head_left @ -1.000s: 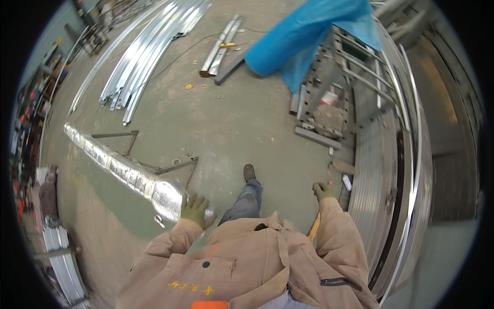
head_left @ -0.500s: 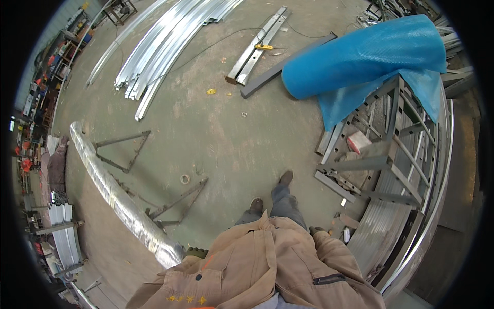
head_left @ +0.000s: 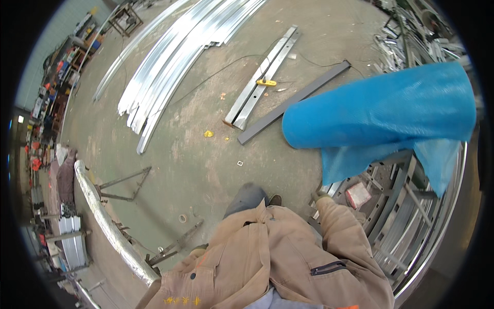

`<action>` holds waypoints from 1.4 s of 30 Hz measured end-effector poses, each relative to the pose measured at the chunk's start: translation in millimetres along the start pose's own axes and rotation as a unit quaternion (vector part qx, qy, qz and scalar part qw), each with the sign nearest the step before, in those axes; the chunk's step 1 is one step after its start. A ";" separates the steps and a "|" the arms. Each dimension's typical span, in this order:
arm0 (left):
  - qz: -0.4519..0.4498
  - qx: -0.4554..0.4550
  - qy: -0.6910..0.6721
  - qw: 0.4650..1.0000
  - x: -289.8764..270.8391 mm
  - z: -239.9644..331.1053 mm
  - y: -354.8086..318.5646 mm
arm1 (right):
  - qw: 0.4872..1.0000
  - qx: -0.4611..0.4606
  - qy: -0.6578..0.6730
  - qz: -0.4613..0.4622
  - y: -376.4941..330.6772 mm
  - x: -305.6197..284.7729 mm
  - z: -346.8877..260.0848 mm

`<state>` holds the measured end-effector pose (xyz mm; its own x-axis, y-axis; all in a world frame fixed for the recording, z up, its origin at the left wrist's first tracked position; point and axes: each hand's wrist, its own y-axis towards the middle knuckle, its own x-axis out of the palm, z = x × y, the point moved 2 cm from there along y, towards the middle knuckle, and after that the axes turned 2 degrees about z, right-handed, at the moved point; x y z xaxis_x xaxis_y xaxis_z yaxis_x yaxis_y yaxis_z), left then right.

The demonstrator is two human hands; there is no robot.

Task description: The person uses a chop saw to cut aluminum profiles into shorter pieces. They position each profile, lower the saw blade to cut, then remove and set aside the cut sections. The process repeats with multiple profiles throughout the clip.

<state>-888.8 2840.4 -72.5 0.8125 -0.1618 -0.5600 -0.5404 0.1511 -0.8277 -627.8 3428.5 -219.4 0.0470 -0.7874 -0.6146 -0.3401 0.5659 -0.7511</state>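
My right hand point(head_left: 321, 196), in a dark glove, hangs at the end of a tan sleeve beside the metal rack point(head_left: 383, 216) on my right. Its fingers are too small and foreshortened to read. Low by my left side, only a bit of my gloved left hand point(head_left: 199, 251) shows past the jacket, near a metal trestle point(head_left: 177, 243). The foil-wrapped long roll point(head_left: 110, 226) rests farther left on the trestles. A big blue sheet roll point(head_left: 375, 105) lies on the rack, its loose end hanging down.
Long shiny metal profiles point(head_left: 170, 62) lie on the floor at the far left. Ahead are two metal bars point(head_left: 262, 77) with a yellow tool point(head_left: 266, 82) on them, and a grey beam point(head_left: 293, 102). A red-and-white box point(head_left: 357, 195) sits within the rack. A tape ring point(head_left: 182, 218) lies near the trestle.
I have stepped forward; the blue roll, bars and profiles now sit lower in view. My right arm has swung forward beside the rack. My legs have changed stride.
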 end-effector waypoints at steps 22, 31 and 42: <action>-0.106 -0.080 0.056 0.990 -516.5 297.4 386.7 | 0.989 0.065 0.067 -0.114 412.4 -310.6 -278.2; -0.072 0.013 0.049 0.996 -661.6 618.6 600.3 | 0.967 0.056 -0.109 -0.224 662.0 -488.7 -415.7; -0.023 0.029 0.039 0.999 -983.7 1052.7 802.2 | 0.983 0.115 0.142 0.005 873.5 -950.6 -511.4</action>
<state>-1891.5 4147.3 -148.4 0.8153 -0.2450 -0.5246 -0.4876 0.1982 -0.8503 -1449.9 4546.4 -167.8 -0.2310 -0.7993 -0.5547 -0.1160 0.5887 -0.8000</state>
